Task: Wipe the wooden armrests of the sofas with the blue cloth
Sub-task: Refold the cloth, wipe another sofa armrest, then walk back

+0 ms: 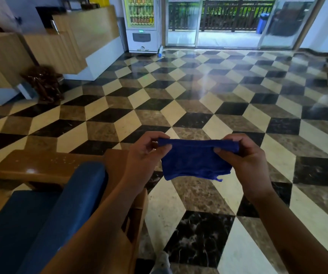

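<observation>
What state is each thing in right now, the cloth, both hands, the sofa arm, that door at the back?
Blue cloth: folded, stretched between both hands, off the armrest.
Left hand: pinching the cloth's left corner.
Right hand: pinching its right corner.
Wooden armrest: bare, glossy, untouched.
Glass door: open.

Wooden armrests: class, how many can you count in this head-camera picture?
2, both on the blue-cushioned wooden sofa at lower left: the far glossy wooden armrest beyond the seat, and the near wooden armrest, mostly hidden by the left forearm. Others may lie outside the frame.
</observation>
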`<state>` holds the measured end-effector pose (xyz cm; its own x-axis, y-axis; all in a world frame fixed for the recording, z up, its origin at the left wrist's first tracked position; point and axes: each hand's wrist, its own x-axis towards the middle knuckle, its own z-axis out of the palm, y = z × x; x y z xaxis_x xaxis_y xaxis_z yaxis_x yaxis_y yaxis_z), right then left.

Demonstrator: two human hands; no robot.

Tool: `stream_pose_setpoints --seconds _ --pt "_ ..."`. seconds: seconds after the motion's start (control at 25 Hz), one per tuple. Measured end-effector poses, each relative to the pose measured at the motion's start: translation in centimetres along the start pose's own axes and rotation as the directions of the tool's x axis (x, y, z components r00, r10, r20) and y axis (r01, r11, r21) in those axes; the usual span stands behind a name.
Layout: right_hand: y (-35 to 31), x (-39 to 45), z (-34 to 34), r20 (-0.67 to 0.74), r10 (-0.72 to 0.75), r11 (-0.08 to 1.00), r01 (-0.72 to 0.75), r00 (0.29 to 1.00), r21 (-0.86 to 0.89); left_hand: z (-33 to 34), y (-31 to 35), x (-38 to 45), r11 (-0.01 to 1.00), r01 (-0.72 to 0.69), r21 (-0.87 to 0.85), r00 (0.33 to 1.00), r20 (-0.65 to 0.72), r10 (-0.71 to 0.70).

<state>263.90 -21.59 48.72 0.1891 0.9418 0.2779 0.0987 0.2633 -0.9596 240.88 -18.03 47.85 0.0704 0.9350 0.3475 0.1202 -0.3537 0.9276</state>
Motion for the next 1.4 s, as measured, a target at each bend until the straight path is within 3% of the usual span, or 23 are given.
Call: stream_pose_setpoints --seconds 0.4,0.88,1.08,1.4 --pt "5.2 20.7 3.4 0.000 0.043 0.999 -0.043 0.999 0.006 0.6 -7.3 20.3 0.998 -0.021 0.052 1.000 0.022 0.020" --pt "12.9 47.9 3.6 0.198 -0.029 0.994 0.049 0.980 -0.095 5.1 -15.5 42.0 1.000 0.013 0.002 0.986 -0.164 -0.013" --pt "14.7 56.8 7.7 0.362 -0.049 0.997 0.064 0.931 -0.030 3.3 -17.9 47.2 0.999 0.031 -0.043 0.963 -0.267 -0.041" --pt "17.9 66.6 20.8 0.585 -0.117 0.990 0.137 0.803 0.009 -5.2 -21.0 52.7 0.997 0.082 -0.004 0.880 -0.470 -0.074"
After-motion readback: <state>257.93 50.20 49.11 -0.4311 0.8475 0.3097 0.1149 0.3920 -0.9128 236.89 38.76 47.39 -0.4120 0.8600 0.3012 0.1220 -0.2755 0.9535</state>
